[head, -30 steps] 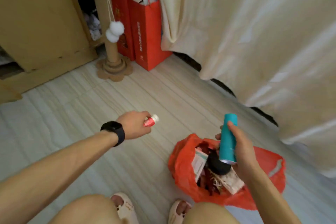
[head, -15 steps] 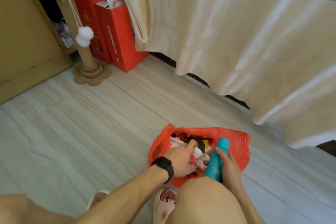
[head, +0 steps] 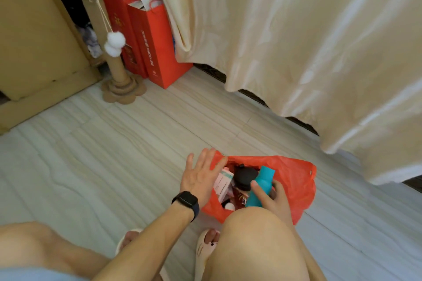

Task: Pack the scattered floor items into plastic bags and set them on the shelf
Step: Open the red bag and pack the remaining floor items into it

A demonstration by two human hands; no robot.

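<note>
Left hand (head: 201,178) flat, fingers spread, on bag (head: 294,180) left rim | right hand (head: 272,199) gripping bottle (head: 260,187) over bag mouth | bag on floor, thin, floppy (probably tears easily): lift by handle (head: 312,166).

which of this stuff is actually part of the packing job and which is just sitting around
Part of the job: red plastic bag; teal cylindrical bottle gripped by the right hand; white cardboard box and black round item inside the bag; left hand at the bag's rim.

Just lying about: cardboard scratching post with white pompoms; red paper gift bags; cream curtain.
</note>
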